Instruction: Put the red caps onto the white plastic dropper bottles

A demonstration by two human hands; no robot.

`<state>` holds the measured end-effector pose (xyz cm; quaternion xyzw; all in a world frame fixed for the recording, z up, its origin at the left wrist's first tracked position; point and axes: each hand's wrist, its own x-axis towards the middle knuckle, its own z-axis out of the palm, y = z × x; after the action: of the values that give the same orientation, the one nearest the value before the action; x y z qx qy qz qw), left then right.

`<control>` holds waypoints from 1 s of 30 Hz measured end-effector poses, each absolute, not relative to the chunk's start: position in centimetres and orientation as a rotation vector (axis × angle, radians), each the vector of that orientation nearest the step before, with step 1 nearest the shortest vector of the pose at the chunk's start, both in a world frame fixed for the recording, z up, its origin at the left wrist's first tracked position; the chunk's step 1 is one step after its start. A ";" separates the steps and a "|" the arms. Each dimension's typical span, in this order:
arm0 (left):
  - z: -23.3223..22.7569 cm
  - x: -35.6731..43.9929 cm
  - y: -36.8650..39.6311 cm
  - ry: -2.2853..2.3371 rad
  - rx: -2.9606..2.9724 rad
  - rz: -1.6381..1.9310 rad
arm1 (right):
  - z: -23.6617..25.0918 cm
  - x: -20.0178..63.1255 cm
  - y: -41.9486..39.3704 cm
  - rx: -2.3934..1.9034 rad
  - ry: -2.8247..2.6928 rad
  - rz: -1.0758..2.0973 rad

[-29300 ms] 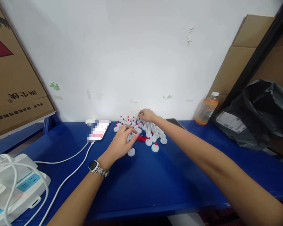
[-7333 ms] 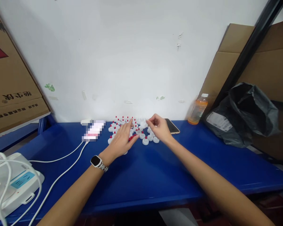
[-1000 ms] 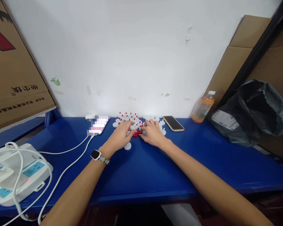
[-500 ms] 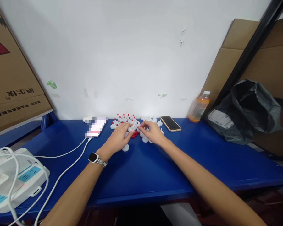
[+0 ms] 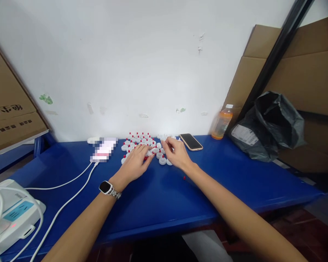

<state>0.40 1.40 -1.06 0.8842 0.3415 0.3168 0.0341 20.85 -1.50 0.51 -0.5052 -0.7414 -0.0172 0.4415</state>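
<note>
My left hand (image 5: 136, 162) is closed on a white nozzle cap (image 5: 151, 151), held between thumb and fingers just above the table. Beside it, my right hand (image 5: 177, 153) has thumb and index finger pinched together; anything between them is too small to make out. White nozzle caps with red tips (image 5: 138, 140) cluster behind and to the left of my left hand. More white caps (image 5: 162, 160) lie between my hands, some with red tips. One loose red tip (image 5: 184, 178) lies on the table below my right wrist.
The blue table (image 5: 153, 203) meets a white wall. A dark phone (image 5: 191, 141), an orange drink bottle (image 5: 222, 122) and a grey plastic bag (image 5: 265, 127) stand to the right. To the left are a lit phone (image 5: 105, 148), white cables (image 5: 68, 198) and a power strip (image 5: 19, 218).
The view has turned slightly right. My right hand has drawn a little away from the cap in my left hand. A loose red tip now shows below my right wrist.
</note>
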 end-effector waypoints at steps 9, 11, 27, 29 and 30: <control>-0.5 1.3 0.6 1.020 2.754 0.911 | -1.8 24.6 -8.1 -1.797 -2.403 -0.387; -0.5 1.4 0.4 1.014 2.769 0.897 | -1.8 24.1 -7.5 -1.755 -2.467 -0.395; -0.4 -0.5 1.6 1.165 2.682 0.991 | -0.6 17.2 1.4 -1.072 -1.310 1.006; -0.4 -0.5 1.6 1.162 2.677 0.994 | -0.2 16.5 2.3 -1.050 -1.199 1.056; -0.4 -0.5 1.5 1.164 2.673 0.995 | -0.1 16.2 2.6 -1.046 -1.178 1.022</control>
<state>-0.50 1.53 -0.39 0.8673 0.3777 0.3227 0.0307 16.15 2.57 -0.09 -0.4496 -0.5060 0.4393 0.5906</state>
